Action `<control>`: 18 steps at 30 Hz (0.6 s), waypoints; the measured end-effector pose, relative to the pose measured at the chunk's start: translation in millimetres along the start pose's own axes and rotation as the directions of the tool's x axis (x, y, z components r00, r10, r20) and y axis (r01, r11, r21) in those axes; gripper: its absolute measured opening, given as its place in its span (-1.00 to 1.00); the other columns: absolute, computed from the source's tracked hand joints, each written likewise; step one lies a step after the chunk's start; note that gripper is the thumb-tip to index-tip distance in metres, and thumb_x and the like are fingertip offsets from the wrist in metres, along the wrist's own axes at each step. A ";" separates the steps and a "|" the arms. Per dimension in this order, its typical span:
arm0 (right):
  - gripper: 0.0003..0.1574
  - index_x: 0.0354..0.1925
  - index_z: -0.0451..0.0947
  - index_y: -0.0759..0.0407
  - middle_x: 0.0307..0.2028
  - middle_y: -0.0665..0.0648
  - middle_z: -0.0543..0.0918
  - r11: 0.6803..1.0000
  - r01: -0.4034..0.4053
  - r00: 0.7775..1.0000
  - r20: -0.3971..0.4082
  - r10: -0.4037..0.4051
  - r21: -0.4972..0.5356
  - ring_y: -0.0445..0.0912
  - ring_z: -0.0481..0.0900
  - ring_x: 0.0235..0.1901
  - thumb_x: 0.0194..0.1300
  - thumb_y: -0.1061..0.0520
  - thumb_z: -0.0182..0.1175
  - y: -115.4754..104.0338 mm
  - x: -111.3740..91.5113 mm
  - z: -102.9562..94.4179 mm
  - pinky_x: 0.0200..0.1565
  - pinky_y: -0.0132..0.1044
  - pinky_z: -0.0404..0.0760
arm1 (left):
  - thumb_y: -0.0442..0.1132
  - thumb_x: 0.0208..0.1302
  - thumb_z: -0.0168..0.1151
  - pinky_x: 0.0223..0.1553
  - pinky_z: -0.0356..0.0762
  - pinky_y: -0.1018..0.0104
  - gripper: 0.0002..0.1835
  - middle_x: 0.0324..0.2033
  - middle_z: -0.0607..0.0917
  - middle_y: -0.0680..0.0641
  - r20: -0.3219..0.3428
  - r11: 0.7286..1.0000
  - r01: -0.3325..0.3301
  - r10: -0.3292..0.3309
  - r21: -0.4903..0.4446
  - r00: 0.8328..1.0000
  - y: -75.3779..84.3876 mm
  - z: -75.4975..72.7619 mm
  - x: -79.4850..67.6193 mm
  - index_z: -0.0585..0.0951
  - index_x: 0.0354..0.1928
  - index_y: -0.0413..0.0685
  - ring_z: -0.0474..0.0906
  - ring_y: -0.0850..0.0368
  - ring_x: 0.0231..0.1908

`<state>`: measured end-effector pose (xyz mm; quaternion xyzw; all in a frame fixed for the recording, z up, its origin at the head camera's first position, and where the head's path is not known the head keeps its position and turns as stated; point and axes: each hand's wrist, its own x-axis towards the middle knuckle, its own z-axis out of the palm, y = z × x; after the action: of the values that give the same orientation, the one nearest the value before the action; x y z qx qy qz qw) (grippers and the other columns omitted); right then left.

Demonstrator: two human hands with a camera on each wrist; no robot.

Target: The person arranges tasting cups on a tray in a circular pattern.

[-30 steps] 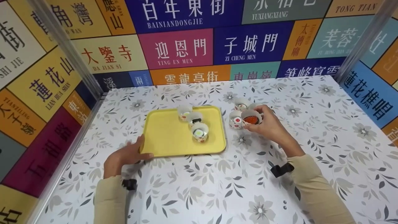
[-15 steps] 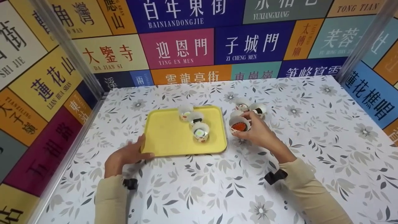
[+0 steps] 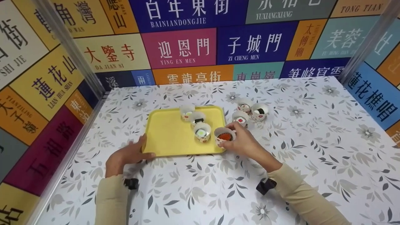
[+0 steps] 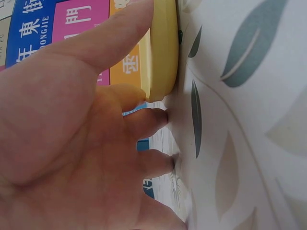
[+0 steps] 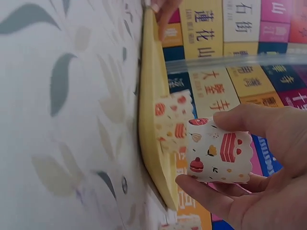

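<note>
In the head view a yellow tray point(image 3: 168, 134) lies on the table. My left hand point(image 3: 125, 156) rests at its near left corner, thumb along the near rim, other fingers at the left side. In the left wrist view the tray edge point(image 4: 163, 52) touches the thumb and forefinger. My right hand point(image 3: 242, 140) pinches a patterned paper baking cup point(image 5: 220, 151) by its side, thumb opposite fingers. Orange-red roe-like food point(image 3: 225, 137) shows inside it. That cup is over the tray's right edge, apart from its base in the right wrist view.
Several similar cups, including one with a white-and-green piece point(image 3: 202, 132), stand in a slanting row on the tray. More cups, one with a red-centred piece point(image 3: 240, 119), stand right of the tray on the flowered tabletop point(image 3: 193, 197). A lettered wall point(image 3: 184, 47) rises behind.
My right hand has carried the roe cup left and nearer to me, from the cluster of cups to the tray's right edge. The left hand and tray have stayed in place.
</note>
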<state>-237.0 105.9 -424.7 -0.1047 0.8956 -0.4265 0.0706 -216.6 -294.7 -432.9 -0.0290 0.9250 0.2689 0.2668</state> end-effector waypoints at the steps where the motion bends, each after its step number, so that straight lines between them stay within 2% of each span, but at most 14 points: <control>1: -0.22 0.19 0.39 0.11 0.15 0.18 0.56 1.000 0.000 1.000 -0.002 0.000 0.002 0.07 0.53 0.08 0.06 0.02 0.50 -2.0 -0.5 3.5 0.11 -0.04 0.50 | 0.34 0.26 0.22 0.47 -0.37 -0.42 0.16 0.60 -0.32 -0.23 0.001 1.000 0.006 -0.006 0.001 1.000 0.2 0.0 -0.2 -0.32 0.60 0.22 -0.50 -0.35 0.56; 9: -0.28 0.13 0.44 0.10 0.12 0.13 0.60 0.998 0.060 0.997 -0.046 -0.060 -0.017 0.03 0.56 0.07 0.04 0.07 0.53 -14.5 -4.6 29.9 0.13 -0.05 0.52 | 0.36 0.24 0.22 0.46 -0.38 -0.43 0.16 0.58 -0.36 -0.27 0.007 1.000 0.019 -0.019 -0.014 1.000 1.2 -0.2 -0.5 -0.32 0.60 0.27 -0.51 -0.34 0.56; 18: -0.33 0.07 0.46 0.15 0.02 0.12 0.60 0.991 0.135 0.989 -0.056 -0.135 0.010 0.01 0.59 0.00 0.03 0.15 0.55 -30.1 -4.9 53.7 0.10 -0.09 0.56 | 0.35 0.28 0.20 0.47 -0.33 -0.43 0.17 0.58 -0.33 -0.30 0.009 1.000 -0.013 0.013 0.019 1.000 0.1 -1.0 -1.6 -0.34 0.60 0.15 -0.49 -0.37 0.55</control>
<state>-216.8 48.4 -434.7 -0.1527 0.8852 -0.4390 0.0176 -215.8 -295.3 -431.3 -0.0194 0.9266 0.2617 0.2695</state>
